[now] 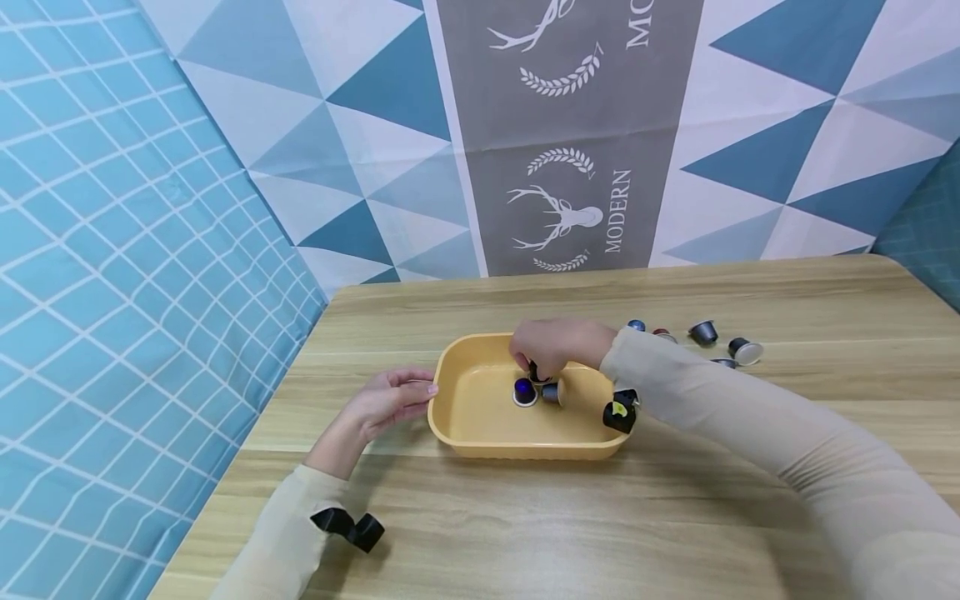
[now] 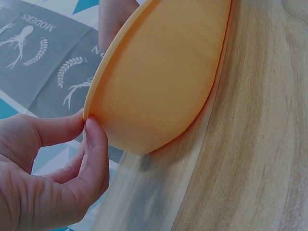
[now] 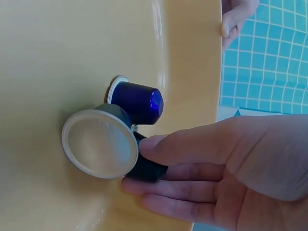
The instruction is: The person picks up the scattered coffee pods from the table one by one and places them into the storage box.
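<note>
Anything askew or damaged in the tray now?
Only one mild oddity: the grey capsule lies on its side in the tray, while the blue capsule beside it stands rim-down. No spill or damage shows.

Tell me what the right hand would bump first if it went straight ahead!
Probably the gray coffee capsule with its pale lid showing, just past the black coffee capsule that the right hand pinches; the depth between them is unclear.

An indoor, draped spot (home or studio, unclear); printed fabric hangs behind a wood-grain table; blue gridded cloth lines the left.
</note>
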Demonstrator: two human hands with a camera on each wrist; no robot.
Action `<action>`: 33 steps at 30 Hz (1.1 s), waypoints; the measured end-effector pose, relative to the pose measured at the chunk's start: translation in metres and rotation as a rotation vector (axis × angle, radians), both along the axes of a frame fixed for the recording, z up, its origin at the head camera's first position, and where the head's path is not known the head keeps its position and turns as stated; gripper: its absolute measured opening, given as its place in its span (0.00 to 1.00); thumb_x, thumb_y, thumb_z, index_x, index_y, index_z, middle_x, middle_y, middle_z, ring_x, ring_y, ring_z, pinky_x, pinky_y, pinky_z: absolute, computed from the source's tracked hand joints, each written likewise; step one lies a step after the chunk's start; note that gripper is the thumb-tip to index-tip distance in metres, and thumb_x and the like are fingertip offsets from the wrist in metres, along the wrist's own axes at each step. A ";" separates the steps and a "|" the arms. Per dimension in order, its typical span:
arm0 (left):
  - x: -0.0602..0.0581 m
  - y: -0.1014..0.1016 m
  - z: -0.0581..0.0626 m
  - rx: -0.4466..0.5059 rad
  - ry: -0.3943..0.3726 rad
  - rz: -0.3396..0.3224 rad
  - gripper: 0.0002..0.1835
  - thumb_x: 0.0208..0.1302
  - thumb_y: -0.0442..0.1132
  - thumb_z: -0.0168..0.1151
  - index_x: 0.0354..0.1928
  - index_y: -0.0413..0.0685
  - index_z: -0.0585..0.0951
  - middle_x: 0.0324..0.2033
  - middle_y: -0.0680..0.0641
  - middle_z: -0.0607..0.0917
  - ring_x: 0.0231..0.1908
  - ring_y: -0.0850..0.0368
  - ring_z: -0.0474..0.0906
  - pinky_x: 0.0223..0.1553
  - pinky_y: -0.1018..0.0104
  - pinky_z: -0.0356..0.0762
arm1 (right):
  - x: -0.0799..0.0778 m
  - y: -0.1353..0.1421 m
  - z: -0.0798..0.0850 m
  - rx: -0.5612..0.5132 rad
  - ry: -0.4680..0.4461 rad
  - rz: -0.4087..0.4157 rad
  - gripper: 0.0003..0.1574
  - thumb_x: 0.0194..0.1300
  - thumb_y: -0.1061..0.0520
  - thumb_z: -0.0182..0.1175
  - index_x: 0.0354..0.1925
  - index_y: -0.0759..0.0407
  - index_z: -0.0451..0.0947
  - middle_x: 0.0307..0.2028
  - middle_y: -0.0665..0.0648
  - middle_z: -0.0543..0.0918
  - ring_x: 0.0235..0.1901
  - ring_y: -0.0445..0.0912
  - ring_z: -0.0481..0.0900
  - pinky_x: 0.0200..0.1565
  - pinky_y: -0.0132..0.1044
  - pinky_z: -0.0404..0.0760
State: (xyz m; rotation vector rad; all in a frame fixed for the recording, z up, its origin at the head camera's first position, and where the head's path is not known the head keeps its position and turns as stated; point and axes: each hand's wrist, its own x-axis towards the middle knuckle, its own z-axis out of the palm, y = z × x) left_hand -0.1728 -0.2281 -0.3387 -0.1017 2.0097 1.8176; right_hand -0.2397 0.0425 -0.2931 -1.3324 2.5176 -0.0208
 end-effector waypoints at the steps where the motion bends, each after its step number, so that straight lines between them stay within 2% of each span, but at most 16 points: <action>1: 0.000 0.000 0.000 0.001 -0.004 0.005 0.22 0.64 0.30 0.59 0.58 0.28 0.69 0.35 0.54 0.84 0.36 0.65 0.83 0.42 0.74 0.84 | 0.000 -0.001 0.000 0.005 -0.004 0.002 0.13 0.46 0.74 0.56 0.28 0.60 0.79 0.28 0.53 0.80 0.28 0.42 0.70 0.26 0.24 0.67; 9: 0.000 0.000 0.001 0.014 -0.006 0.003 0.23 0.65 0.30 0.58 0.59 0.26 0.67 0.34 0.54 0.83 0.35 0.66 0.82 0.41 0.75 0.84 | -0.001 -0.003 -0.001 0.028 -0.003 0.022 0.15 0.47 0.75 0.56 0.29 0.60 0.82 0.33 0.56 0.84 0.29 0.41 0.70 0.29 0.25 0.69; 15: -0.001 0.000 -0.001 0.011 -0.010 0.001 0.23 0.65 0.30 0.58 0.59 0.27 0.67 0.34 0.54 0.83 0.36 0.66 0.82 0.42 0.75 0.84 | -0.001 -0.003 -0.001 0.033 -0.018 0.008 0.14 0.49 0.73 0.56 0.31 0.60 0.81 0.33 0.55 0.83 0.30 0.42 0.71 0.29 0.27 0.72; 20: 0.000 -0.001 -0.001 0.007 -0.008 0.007 0.23 0.65 0.31 0.58 0.59 0.27 0.67 0.35 0.53 0.83 0.36 0.65 0.82 0.42 0.74 0.84 | 0.002 0.000 0.005 0.024 -0.047 -0.021 0.11 0.52 0.71 0.60 0.35 0.61 0.79 0.34 0.57 0.81 0.32 0.44 0.73 0.34 0.31 0.76; 24: 0.002 -0.003 -0.001 0.000 -0.014 0.016 0.23 0.64 0.31 0.59 0.59 0.28 0.68 0.35 0.53 0.83 0.37 0.65 0.82 0.43 0.74 0.84 | 0.006 0.003 0.011 0.004 -0.077 -0.050 0.13 0.53 0.70 0.60 0.39 0.61 0.78 0.38 0.59 0.80 0.36 0.47 0.73 0.38 0.34 0.76; 28: 0.001 -0.003 -0.001 -0.006 -0.012 0.018 0.23 0.65 0.31 0.58 0.59 0.28 0.68 0.36 0.53 0.83 0.37 0.65 0.82 0.43 0.74 0.83 | 0.009 0.009 0.016 -0.045 -0.065 -0.051 0.14 0.50 0.69 0.59 0.39 0.61 0.78 0.41 0.61 0.80 0.40 0.50 0.74 0.43 0.40 0.78; 33: -0.002 -0.002 -0.001 -0.011 -0.003 0.011 0.24 0.65 0.31 0.58 0.61 0.28 0.67 0.37 0.53 0.83 0.38 0.65 0.82 0.45 0.73 0.83 | 0.009 0.021 0.021 -0.104 -0.043 -0.024 0.15 0.49 0.69 0.62 0.39 0.62 0.78 0.41 0.62 0.81 0.40 0.51 0.76 0.47 0.44 0.79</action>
